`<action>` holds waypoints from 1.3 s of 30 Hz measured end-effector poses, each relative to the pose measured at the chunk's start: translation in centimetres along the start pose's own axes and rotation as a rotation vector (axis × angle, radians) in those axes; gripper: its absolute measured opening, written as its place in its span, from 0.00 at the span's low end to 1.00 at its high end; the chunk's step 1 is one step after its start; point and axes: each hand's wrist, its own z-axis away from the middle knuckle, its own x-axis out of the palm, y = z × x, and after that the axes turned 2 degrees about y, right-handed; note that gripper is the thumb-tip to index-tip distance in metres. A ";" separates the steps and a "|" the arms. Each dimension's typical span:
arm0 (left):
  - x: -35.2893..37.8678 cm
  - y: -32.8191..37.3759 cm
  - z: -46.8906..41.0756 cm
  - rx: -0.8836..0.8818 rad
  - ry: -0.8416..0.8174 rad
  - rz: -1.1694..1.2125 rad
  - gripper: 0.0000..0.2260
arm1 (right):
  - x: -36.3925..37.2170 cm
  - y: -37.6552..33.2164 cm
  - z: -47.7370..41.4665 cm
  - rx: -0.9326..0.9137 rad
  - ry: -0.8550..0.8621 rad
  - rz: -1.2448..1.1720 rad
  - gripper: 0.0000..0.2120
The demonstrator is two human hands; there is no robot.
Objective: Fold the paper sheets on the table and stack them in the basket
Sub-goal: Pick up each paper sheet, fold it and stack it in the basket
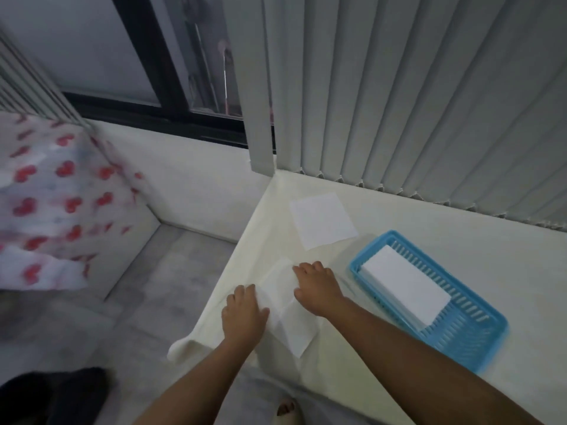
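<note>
A white paper sheet lies near the table's left edge, creased and partly folded. My left hand presses flat on its left side. My right hand presses on its far right part, fingers spread. A second, flat white sheet lies farther back on the table. The blue plastic basket stands to the right and holds a stack of folded white sheets.
The table wears a cream cloth that hangs over its left edge. Grey vertical blinds close off the back. A window and a heart-patterned fabric are to the left, above a grey floor.
</note>
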 end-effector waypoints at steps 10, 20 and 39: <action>-0.3 1.2 -2.0 -0.065 -0.072 0.482 0.21 | 0.4 0.2 -2.2 0.016 -0.041 -0.076 0.26; 0.3 0.1 -1.0 0.530 0.106 0.070 0.10 | -2.6 1.1 -2.8 -0.158 0.056 -0.004 0.13; 0.6 2.9 1.8 0.199 -0.131 0.323 0.18 | 3.7 4.7 8.1 -0.074 0.112 0.090 0.20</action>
